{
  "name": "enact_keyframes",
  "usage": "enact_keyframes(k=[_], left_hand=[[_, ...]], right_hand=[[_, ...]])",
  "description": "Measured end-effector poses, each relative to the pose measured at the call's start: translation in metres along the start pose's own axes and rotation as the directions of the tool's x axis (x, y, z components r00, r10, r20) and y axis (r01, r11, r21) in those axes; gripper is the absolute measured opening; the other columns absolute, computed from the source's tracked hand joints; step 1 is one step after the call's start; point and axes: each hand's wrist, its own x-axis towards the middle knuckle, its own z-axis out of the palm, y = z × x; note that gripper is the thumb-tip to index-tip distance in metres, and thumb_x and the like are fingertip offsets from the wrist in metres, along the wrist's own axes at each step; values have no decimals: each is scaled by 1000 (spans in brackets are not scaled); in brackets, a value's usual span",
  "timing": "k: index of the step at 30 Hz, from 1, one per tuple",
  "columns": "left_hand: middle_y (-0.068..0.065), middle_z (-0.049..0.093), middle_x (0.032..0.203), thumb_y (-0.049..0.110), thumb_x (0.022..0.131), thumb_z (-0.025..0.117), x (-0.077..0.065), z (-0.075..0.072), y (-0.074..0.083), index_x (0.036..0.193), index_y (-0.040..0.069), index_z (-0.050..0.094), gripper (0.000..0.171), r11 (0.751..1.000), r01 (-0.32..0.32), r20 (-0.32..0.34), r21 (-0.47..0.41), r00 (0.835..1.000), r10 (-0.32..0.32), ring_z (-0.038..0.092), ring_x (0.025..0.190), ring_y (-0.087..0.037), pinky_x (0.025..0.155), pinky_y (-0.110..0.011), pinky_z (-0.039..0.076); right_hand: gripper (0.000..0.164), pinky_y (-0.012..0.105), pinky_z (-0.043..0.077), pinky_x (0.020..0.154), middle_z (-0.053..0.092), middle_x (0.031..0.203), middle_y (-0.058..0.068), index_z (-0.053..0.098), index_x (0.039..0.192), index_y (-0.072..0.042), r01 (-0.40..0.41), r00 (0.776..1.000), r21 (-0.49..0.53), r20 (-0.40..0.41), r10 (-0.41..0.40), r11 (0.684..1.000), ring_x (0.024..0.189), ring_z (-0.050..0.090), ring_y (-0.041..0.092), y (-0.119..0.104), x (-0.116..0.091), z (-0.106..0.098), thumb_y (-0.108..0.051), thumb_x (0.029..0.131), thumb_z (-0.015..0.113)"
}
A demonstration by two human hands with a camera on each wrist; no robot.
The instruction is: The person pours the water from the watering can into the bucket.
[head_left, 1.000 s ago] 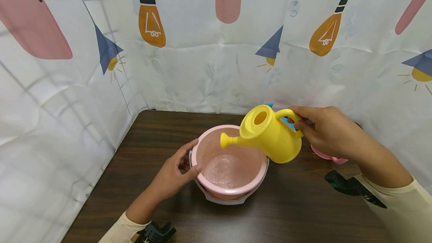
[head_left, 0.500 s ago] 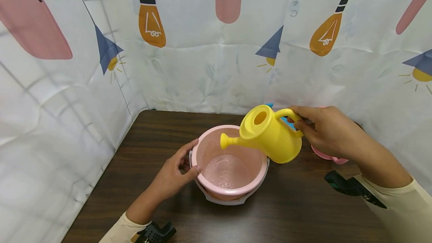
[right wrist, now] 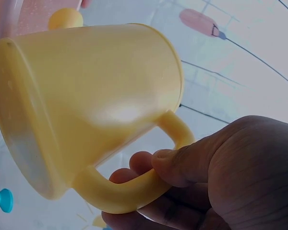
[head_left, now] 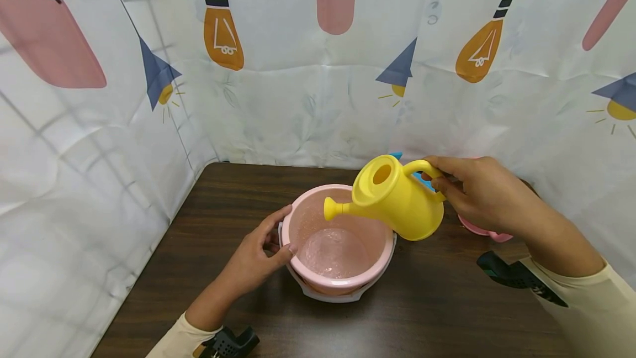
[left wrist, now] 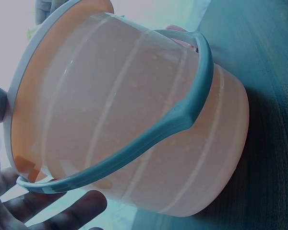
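My right hand [head_left: 477, 195] grips the handle of a yellow watering can [head_left: 409, 211], thumb and fingers curled round it in the right wrist view. The can is tilted to the left. Its spout [head_left: 338, 207] hangs over the opening of a pink bucket [head_left: 343, 282] on the table. Shallow water [head_left: 335, 253] glints on the bucket's bottom. At the bucket's left side, my left hand [head_left: 253, 261] holds the rim, thumb on the near part and fingers spread along the outside. The bucket's pale handle [left wrist: 149, 139] hangs down its near side in the left wrist view.
Behind the watering can and right hand, a blue object [head_left: 396, 154] and a pink object [head_left: 479, 230] are partly hidden. A patterned white cloth [head_left: 308, 109] closes off the back and left of the dark wooden table [head_left: 238, 192].
Both hands, the bucket and the tilted watering can hold almost still. Only the glints on the water inside the bucket shift.
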Motion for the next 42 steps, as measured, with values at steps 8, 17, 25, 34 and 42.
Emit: enact_keyframes(k=[8,17,25,34,42], left_hand=[[-9,63,117,29,95,71,0,0,0,157,27,41,69,1000,12,2,4,1000,-12,66,93,-21,77,-34,55],[-8,63,115,30,95,71,0,0,0,157,27,41,69,1000,9,-2,15,1000,-9,65,91,-20,76,-32,55],[-7,63,114,31,95,71,0,0,0,157,27,41,69,1000,11,-2,16,1000,-11,65,90,-21,75,-32,54],[-6,63,111,30,95,71,0,0,1,156,27,42,69,1000,8,-1,13,1000,-8,65,89,-21,75,-32,54],[-7,64,111,29,94,72,0,0,1,157,25,42,70,1000,0,-2,-5,1000,0,66,89,-20,74,-32,55]], right_hand=[[36,25,37,51,52,72,-12,70,127,-19,8,1000,-4,-3,-8,1000,55,39,4,-1,0,0,-3,94,71],[36,25,39,53,52,73,-11,70,125,-17,20,1000,-15,-4,-20,1000,58,43,5,-1,1,0,-2,93,73],[37,25,38,52,51,73,-12,70,127,-19,17,1000,-9,0,-17,1000,55,40,4,-1,1,0,-2,94,71],[36,26,40,54,52,73,-11,70,125,-17,11,1000,-22,-4,-11,1000,58,44,6,-2,1,0,-2,93,73],[36,25,40,53,52,73,-11,70,124,-18,15,1000,-12,-3,-15,1000,56,43,4,-2,2,0,-1,92,73]])
